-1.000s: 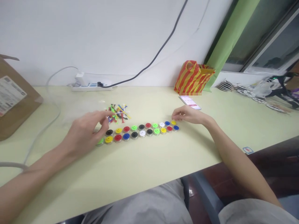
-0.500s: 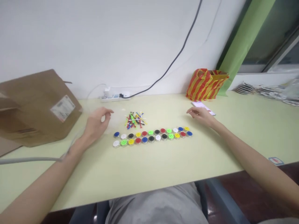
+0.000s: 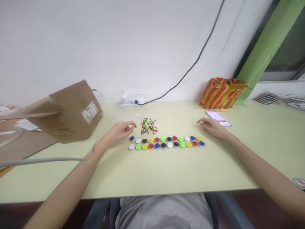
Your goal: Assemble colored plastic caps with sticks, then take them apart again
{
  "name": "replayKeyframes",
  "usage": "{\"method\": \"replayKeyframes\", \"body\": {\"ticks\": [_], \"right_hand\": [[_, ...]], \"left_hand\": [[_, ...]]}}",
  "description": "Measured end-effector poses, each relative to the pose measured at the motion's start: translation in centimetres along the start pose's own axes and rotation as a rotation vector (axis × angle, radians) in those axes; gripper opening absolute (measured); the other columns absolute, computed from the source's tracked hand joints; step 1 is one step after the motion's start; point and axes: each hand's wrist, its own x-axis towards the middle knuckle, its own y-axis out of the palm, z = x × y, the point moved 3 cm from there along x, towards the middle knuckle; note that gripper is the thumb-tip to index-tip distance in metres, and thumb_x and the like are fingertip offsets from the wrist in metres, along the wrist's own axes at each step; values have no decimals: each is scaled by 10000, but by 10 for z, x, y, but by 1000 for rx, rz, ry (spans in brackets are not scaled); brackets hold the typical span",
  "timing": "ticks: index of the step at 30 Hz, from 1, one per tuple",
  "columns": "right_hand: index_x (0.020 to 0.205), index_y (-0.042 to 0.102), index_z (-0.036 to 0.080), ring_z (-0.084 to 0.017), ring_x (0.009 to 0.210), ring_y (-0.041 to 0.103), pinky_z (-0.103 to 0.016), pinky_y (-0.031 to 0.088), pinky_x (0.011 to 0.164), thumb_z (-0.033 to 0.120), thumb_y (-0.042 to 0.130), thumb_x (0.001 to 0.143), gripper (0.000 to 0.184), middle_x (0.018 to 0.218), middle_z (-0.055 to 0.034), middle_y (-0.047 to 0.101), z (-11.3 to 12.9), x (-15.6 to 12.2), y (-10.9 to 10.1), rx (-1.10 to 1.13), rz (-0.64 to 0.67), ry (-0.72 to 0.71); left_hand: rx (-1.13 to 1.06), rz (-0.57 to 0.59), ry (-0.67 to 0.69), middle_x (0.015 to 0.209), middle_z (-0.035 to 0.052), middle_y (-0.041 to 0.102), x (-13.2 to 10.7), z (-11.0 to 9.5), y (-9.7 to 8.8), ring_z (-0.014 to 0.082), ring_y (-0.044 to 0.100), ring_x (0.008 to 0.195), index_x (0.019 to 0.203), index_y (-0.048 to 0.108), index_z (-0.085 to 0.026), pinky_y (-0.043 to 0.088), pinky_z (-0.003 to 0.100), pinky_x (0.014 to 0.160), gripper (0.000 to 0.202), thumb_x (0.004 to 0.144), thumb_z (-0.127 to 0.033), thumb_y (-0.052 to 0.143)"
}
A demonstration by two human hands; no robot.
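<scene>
My left hand hovers or rests at the left of a loose pile of small coloured plastic sticks. Its thumb and forefinger point at the pile with a gap between them, and nothing shows in the hand. To the right, my right hand has its fingers loosely stretched out, empty, beside a phone with a lit screen. Between my hands, below the pile, small round clear jars stand in two rows, their lids blue, white, black, yellow, red and green; one white-lidded jar ends the front row at left.
An open cardboard box stands on the left of the pale table. A grey cable crosses by my left wrist. At the back are a power strip and a red-and-yellow striped bag. Stacked discs lie far right.
The view has turned left, so everything sits further right in the picture. My left hand has come closer to the pile of sticks. The jars and sticks look unmoved on the table.
</scene>
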Motion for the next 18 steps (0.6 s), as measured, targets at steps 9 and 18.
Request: {"method": "replayKeyframes", "body": {"ticks": [9,18], "right_hand": [[1133,693,215,-232,700,615,-365,459,684,400,446,970,349,742,-39,662,10,4,4,-3,-32,-10],[1150,680,210,-204,695,617,-328,457,693,279,419,968,326,783,-42,688,74,37,26,-5,-145,-141]], "left_hand": [[-158,275,18,860,27,645,-1,14,-7,185,578,784,861,738,-224,432,277,721,261,870,-473,658],[-194,333,56,969,49,699,-4,22,-10,209,631,904,950,794,-250,467,289,817,303,867,-511,664]]}}
